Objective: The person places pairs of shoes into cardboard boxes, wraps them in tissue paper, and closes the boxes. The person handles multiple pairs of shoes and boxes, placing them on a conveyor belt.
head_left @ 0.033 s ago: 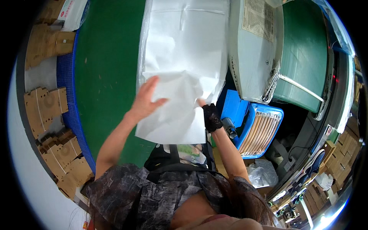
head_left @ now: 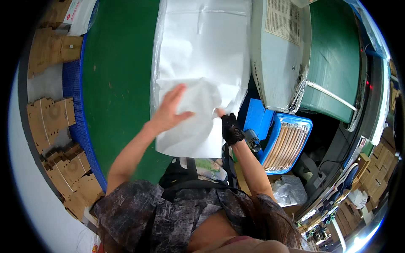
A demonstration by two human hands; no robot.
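Observation:
A loose white sheet (head_left: 185,141) lies over the near end of a stack of white sheets (head_left: 202,46), its near edge hanging past the stack and bowed. My left hand (head_left: 171,111) rests flat on the sheet's left part, fingers stretched and thumb spread. At the sheet's right edge is my right hand (head_left: 230,125), in a black lace fingerless glove. A bare fingertip of it shows on top of the sheet while its other fingers are hidden; it appears to pinch that edge.
A green tabletop (head_left: 116,84) runs along the left of the stack. On the right stand a pale machine housing (head_left: 280,55), a green belt (head_left: 333,63) and a blue-framed stool (head_left: 287,143). Folded cardboard (head_left: 50,120) is piled at far left.
My left hand has shifted a little to the right over the sheet. The sheet's near left corner has drawn in to the right and curls more. My right hand has barely moved.

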